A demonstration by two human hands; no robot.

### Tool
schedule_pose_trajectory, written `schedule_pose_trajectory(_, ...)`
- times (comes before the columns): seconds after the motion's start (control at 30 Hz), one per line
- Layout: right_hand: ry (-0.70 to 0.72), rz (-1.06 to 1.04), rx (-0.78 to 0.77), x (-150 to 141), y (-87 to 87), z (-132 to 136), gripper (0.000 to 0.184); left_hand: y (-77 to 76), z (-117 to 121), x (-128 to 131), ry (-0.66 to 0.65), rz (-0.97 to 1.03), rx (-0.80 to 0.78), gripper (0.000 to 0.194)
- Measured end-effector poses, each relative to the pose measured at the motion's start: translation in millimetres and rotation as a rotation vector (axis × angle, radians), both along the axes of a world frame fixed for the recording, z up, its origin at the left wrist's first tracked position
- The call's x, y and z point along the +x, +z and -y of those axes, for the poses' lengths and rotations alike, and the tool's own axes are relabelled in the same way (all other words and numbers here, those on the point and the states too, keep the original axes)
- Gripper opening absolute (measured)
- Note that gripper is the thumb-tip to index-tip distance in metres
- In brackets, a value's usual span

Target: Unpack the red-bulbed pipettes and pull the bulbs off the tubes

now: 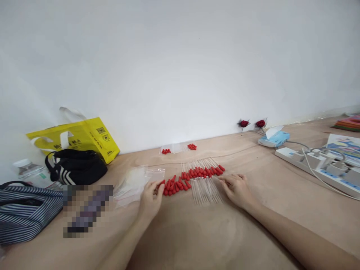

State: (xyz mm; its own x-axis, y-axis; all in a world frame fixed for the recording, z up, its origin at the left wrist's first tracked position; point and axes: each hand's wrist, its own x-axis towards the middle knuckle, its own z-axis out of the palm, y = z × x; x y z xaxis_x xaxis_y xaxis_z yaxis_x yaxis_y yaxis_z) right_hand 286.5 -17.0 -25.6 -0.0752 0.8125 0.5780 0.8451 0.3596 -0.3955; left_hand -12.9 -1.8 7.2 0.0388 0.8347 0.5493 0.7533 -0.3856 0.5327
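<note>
My left hand (151,197) pinches a small red bulb-shaped piece (162,182) between thumb and forefinger, at the left end of a loose pile of like red pieces (174,186). To the right of that pile lies a row of red pieces (201,172), with thin pale sticks (198,162) reaching out behind it. A bundle of thin, clear-looking sticks (206,191) fans out in front of the row. At the right end of this bundle, my right hand (235,188) has thumb and forefinger closed together; what lies between the fingertips is too small to make out.
Clear plastic bags (132,185) lie left of my left hand. Small bagged red pieces (192,146) rest by the wall. A yellow bag (92,137), black pouch (83,167) and striped bag (28,213) stand left. A power strip (298,159) with cables and tissues (274,138) are right.
</note>
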Motion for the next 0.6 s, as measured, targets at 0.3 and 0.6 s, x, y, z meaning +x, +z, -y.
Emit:
schedule_pose_trajectory(0.3,-0.115,0.1,-0.201,-4.4,2.1,-1.6,0.028,-1.2,-67.7,-12.7,0.141,0.071,-0.378,0.024)
schedule_pose_trajectory(0.6,-0.07,0.15,-0.197,-11.0,1.1,2.1,0.027,3.7,-70.6,-13.7,0.124,-0.025,-0.408,0.036)
